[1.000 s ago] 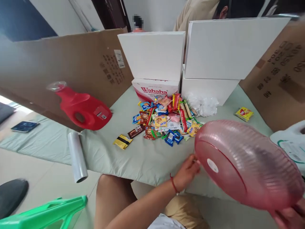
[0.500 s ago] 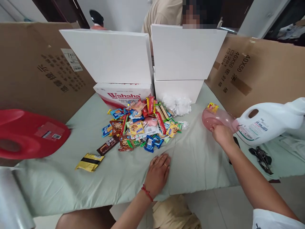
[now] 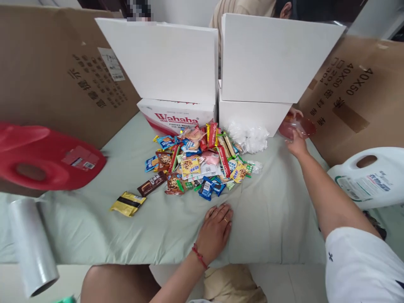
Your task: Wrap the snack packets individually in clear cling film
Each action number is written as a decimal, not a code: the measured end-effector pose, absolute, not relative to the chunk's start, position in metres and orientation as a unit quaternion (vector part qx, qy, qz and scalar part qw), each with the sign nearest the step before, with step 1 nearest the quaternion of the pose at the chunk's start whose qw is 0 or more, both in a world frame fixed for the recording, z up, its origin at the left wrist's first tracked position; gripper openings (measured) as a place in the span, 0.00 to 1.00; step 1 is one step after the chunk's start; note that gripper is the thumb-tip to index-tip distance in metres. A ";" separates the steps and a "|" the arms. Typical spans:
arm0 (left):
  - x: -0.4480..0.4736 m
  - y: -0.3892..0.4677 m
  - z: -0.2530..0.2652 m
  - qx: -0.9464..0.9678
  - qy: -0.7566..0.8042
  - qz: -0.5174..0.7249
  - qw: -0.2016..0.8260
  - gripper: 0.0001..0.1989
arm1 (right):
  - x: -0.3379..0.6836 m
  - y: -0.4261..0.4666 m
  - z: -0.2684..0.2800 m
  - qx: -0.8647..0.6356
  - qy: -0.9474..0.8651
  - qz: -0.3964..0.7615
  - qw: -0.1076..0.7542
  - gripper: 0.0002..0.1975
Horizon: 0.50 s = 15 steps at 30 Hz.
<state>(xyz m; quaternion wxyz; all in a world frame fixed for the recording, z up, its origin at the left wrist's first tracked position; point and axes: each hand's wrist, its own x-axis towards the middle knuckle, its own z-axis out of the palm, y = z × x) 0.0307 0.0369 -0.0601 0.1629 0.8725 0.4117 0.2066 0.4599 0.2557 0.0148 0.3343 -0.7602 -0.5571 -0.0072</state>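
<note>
My left hand (image 3: 217,229) lies flat on the green cloth (image 3: 176,227), fingers stretched out, holding nothing. At the far right, my right hand (image 3: 297,145) grips the near edge of a translucent reddish bowl (image 3: 305,126) beside the white box (image 3: 257,113). Another person's hand (image 3: 296,112) reaches from behind the box and touches the bowl's far side. In front of my left hand spreads a pile of wrapped snacks (image 3: 191,165), with small blue packets (image 3: 206,188) closest. A brown cocoa packet (image 3: 152,184) and a yellow packet with a black band (image 3: 128,203) lie apart, to the left.
Two white panels stand above the Wahaha box (image 3: 179,115) and its neighbour. Crumpled clear plastic (image 3: 248,136) rests by the pile. Cardboard walls (image 3: 344,97) flank both sides. A red jug (image 3: 53,158), a plastic roll (image 3: 33,248) and a white jug (image 3: 372,179) stand around.
My right hand has carried the bowl forward, away from the white jug, to the box's side, where another person's hand now meets it. My left hand stays on the cloth. The view has shifted.
</note>
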 end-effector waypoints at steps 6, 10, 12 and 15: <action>0.017 0.036 -0.057 0.881 0.385 0.242 0.129 0.16 | 0.399 0.176 -0.021 -0.723 -0.558 0.111 0.393 0.16; -0.006 0.063 -0.047 0.842 0.491 0.205 0.090 0.20 | 0.383 0.149 -0.024 -0.719 -0.561 0.155 0.379 0.14; -0.014 0.078 -0.041 0.819 0.535 0.186 0.087 0.21 | 0.384 0.161 -0.019 -0.738 -0.551 0.150 0.361 0.14; -0.017 0.083 -0.038 0.824 0.523 0.201 0.085 0.17 | 0.379 0.197 -0.010 -0.753 -0.533 0.127 0.365 0.12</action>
